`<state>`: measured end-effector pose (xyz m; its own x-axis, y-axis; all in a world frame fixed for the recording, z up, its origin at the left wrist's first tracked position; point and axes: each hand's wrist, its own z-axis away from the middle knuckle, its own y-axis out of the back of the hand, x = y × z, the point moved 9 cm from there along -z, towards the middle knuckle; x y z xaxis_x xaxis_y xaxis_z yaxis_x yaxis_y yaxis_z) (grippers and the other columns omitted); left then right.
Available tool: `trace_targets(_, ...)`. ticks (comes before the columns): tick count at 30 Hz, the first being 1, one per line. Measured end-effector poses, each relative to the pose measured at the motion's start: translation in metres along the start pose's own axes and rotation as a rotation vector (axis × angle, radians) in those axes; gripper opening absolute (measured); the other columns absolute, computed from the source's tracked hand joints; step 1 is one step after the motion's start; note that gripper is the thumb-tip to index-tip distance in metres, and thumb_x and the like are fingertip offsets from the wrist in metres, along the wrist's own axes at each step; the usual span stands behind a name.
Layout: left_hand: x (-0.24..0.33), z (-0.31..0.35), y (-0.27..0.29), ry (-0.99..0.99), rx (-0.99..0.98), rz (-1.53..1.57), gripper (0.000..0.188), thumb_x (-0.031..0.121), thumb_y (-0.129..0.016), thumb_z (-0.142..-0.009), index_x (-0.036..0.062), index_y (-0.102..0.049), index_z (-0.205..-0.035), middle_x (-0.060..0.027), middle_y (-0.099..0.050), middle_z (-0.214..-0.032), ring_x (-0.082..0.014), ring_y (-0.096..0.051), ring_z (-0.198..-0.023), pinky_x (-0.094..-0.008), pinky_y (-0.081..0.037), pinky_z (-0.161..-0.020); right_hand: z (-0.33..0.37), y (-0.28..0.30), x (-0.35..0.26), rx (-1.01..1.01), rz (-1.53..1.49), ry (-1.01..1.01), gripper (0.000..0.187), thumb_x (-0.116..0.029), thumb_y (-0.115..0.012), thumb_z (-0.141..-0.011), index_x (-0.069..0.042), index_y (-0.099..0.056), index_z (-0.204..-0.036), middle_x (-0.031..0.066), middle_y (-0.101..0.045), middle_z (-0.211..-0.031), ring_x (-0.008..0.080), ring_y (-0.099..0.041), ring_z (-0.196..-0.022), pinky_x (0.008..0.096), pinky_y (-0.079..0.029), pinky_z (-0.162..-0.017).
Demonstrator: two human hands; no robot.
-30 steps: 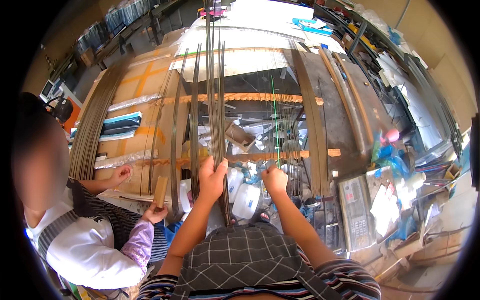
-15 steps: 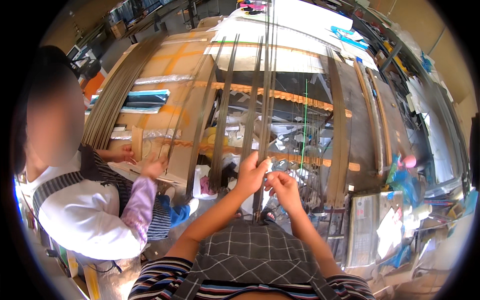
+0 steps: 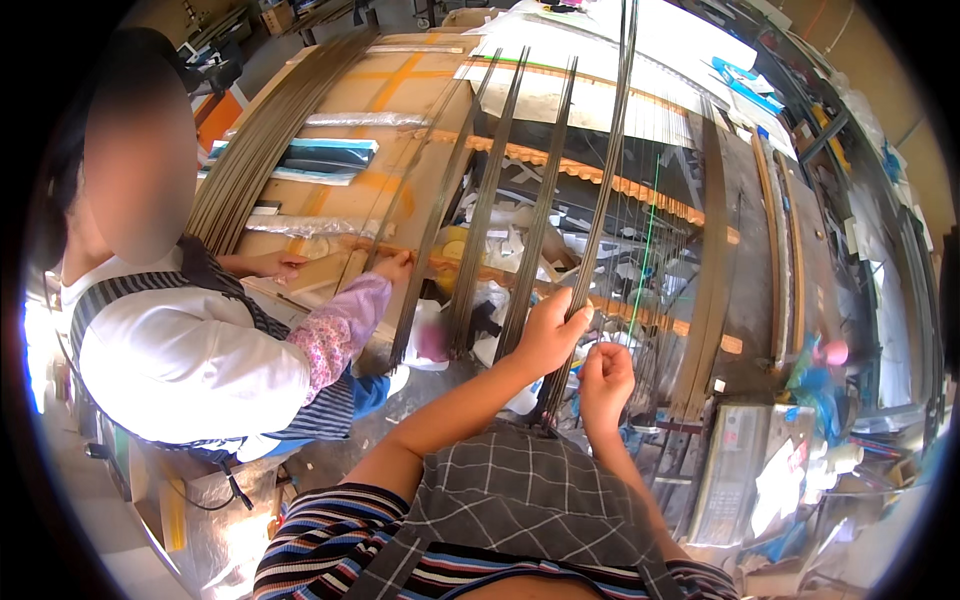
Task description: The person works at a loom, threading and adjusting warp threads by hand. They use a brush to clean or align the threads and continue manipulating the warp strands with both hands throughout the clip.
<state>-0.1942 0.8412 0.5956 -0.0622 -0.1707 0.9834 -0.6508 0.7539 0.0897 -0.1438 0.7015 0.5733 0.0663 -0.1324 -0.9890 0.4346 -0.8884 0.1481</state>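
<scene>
From where I sit, everything hangs on one long line: the bundle of thin dark rods [image 3: 602,200] runs away from the body, its near end close by the checked apron [image 3: 530,480] and its far end leaning to the right toward the top of my view. The left hand [image 3: 548,335] is the nearer of the two — I have it closed around the near part of the bundle, coming in from the left with the thumb laid across. The right hand [image 3: 606,378] stands just beside, on the bundle's right, fingers curled in to the thumb so that almost no gap shows; whether a thin rod is pinched there, I cannot tell. So the bundle's long axis passes to the left of my right hand and crosses above the nearer toothed wooden rail [image 3: 660,319] and the farther toothed wooden rail [image 3: 660,200]. A neighbouring bundle [image 3: 547,180] lies to its left on much the same slant; to its right I see a green rod [image 3: 645,250] among loose ones, then a wide band of rods [image 3: 711,260]. The co-worker [image 3: 190,340] is well off to my left.
</scene>
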Motion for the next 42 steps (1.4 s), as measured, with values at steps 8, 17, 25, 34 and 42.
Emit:
trace_targets(8,-0.001,0.001,0.012,0.0,0.074,0.194,0.011,0.014,-0.056,-0.088,0.0031,-0.055,-0.088,-0.0003,-0.055,-0.07,-0.0071,-0.049,-0.064,-0.025,-0.042,-0.059,-0.016,0.028,0.03,0.137,0.335,0.258,0.008,-0.008,-0.062,-0.082,-0.003,-0.056,-0.085,0.0099,-0.055,-0.054,0.0182,-0.051,-0.045,0.0326,-0.042,-0.047)
trace_targets(17,0.013,-0.006,0.033,0.039,0.13,0.136,0.011,0.014,-0.054,-0.09,0.0027,-0.055,-0.088,0.002,-0.052,-0.073,-0.0057,-0.048,-0.066,-0.0217,-0.04,-0.061,-0.036,0.04,0.059,0.145,0.437,0.099,0.013,-0.015,-0.058,-0.083,-0.002,-0.056,-0.087,0.0176,-0.063,-0.066,0.0364,-0.062,-0.062,0.043,-0.049,-0.059)
trace_targets(25,0.017,-0.003,0.047,-0.016,0.165,0.132,0.01,0.013,-0.054,-0.091,0.003,-0.056,-0.089,0.0019,-0.052,-0.072,-0.0053,-0.047,-0.064,-0.021,-0.039,-0.059,-0.057,0.029,0.083,0.141,0.492,0.073,0.014,-0.018,-0.057,-0.082,-0.004,-0.056,-0.085,0.0214,-0.063,-0.071,0.0407,-0.062,-0.068,0.0489,-0.048,-0.065)
trace_targets(34,0.009,0.004,0.049,0.028,0.15,0.123,0.011,0.013,-0.054,-0.091,0.0025,-0.055,-0.088,0.0011,-0.052,-0.071,-0.0056,-0.046,-0.065,-0.0206,-0.037,-0.06,-0.077,0.011,0.102,0.048,0.75,0.031,0.019,-0.022,-0.054,-0.081,-0.003,-0.057,-0.081,0.0227,-0.063,-0.071,0.0412,-0.063,-0.069,0.0498,-0.05,-0.067)
trace_targets(42,0.006,0.009,0.044,0.041,0.138,0.069,0.012,0.014,-0.054,-0.09,0.0029,-0.055,-0.086,0.0016,-0.051,-0.07,-0.0057,-0.045,-0.065,-0.0212,-0.037,-0.06,-0.084,-0.003,0.108,-0.092,1.017,0.044,0.023,-0.026,-0.054,-0.078,-0.004,-0.062,-0.078,0.0193,-0.065,-0.072,0.0358,-0.065,-0.069,0.0461,-0.052,-0.065)
